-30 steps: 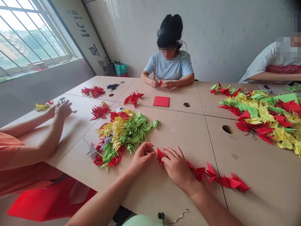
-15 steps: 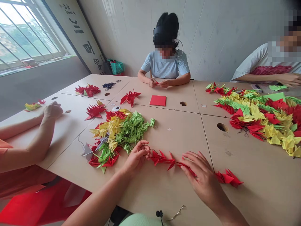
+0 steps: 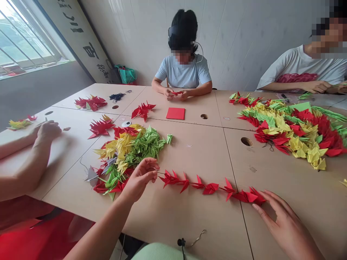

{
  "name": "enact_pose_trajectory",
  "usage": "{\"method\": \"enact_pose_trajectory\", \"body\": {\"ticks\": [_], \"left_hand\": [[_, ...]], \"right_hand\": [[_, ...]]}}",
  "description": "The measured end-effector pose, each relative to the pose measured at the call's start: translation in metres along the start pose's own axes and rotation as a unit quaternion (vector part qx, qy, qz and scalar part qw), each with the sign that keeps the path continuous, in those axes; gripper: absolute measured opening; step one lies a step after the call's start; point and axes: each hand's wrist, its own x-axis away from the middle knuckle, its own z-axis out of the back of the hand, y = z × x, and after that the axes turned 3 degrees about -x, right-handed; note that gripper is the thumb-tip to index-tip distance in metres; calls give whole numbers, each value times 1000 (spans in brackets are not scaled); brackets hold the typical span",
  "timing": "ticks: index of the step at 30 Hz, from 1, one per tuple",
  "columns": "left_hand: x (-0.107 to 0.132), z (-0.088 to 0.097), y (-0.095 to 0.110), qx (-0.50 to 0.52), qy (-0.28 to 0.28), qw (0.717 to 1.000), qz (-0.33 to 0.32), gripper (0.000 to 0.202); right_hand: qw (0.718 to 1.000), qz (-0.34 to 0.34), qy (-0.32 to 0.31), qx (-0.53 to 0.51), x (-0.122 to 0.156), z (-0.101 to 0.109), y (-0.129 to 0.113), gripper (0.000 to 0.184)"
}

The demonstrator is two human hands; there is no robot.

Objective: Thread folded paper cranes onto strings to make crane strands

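A string of red folded paper cranes point(image 3: 210, 188) stretches across the table in front of me, the birds spaced along a dark thread. My left hand point(image 3: 144, 177) pinches the thread at the string's left end, just above the table. At the other end, my right hand point(image 3: 282, 220) has thumb and fingers apart, with the fingertips against the last crane. Left of the string lies a heap of green paper cranes point(image 3: 148, 150) and yellow paper cranes point(image 3: 125, 146), with some red and grey ones at its near side.
A larger heap of coloured cranes point(image 3: 300, 126) covers the right side. Red paper squares point(image 3: 175, 113), a white thread spool point(image 3: 126, 124) and dark thread point(image 3: 117, 97) lie farther back. Round holes point(image 3: 246, 141) pierce the tabletop. Three other people sit around the table, their hands busy.
My right hand has slid rightward to the far end of the crane string, which now lies spread out. My left hand keeps its pinch on the thread. The view has shifted slightly right.
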Motion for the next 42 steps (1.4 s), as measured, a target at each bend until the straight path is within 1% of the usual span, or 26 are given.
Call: {"method": "enact_pose_trajectory", "body": {"ticks": [4, 6, 7, 8, 10, 12, 13, 15, 18, 22, 25, 30, 33, 34, 36, 37, 39, 42], "left_hand": [[7, 4, 7, -62, 6, 998, -17, 31], [9, 7, 4, -136, -5, 991, -15, 31], [10, 9, 0, -192, -5, 981, -12, 31], [10, 11, -4, -258, 0, 966, -11, 31], [10, 12, -14, -385, 25, 922, -22, 30], [9, 12, -21, -461, 55, 884, -49, 28], [8, 11, -24, -474, 67, 876, -60, 26], [6, 9, -25, -466, 82, 878, -71, 21], [5, 3, -20, -436, 91, 893, -68, 18], [6, -2, -13, -397, 76, 913, -52, 27], [8, -5, -15, -381, 48, 923, -30, 33], [13, -14, -20, -373, 5, 928, -11, 33], [17, -21, -22, -339, -37, 940, 5, 35], [18, -23, -22, -317, -60, 946, 24, 37], [22, -26, -21, -272, -123, 951, 74, 43], [23, -27, -19, -257, -162, 948, 95, 45], [26, -27, -12, -256, -244, 929, 112, 46], [28, -26, 8, -309, -347, 880, 95, 44]], "right_hand": [[998, 15, -22, -52, -5, -9, -3, 50], [998, 19, -25, -61, -7, -12, -5, 49], [998, 19, -23, -60, -8, -13, -6, 50], [998, 19, -22, -57, -9, -13, -6, 50], [998, 15, -19, -50, -9, -14, -8, 52], [999, 10, -19, -44, -9, -13, -9, 54], [999, 7, -19, -42, -9, -12, -9, 55], [999, 0, -18, -42, -8, -12, -9, 56], [999, -11, -13, -45, -7, -13, -8, 56], [999, -11, -12, -50, -5, -16, -7, 51], [999, -12, -19, -49, -6, -18, -9, 49], [998, -12, -24, -64, -8, -24, -21, 43], [995, 16, -29, -99, -12, -30, -41, 38], [992, 34, -34, -117, -14, -31, -51, 36], [985, 73, -46, -150, -22, -32, -71, 32], [981, 91, -53, -162, -27, -31, -81, 30], [975, 117, -62, -180, -38, -28, -97, 29], [968, 132, -69, -201, -56, -22, -112, 28]]}}
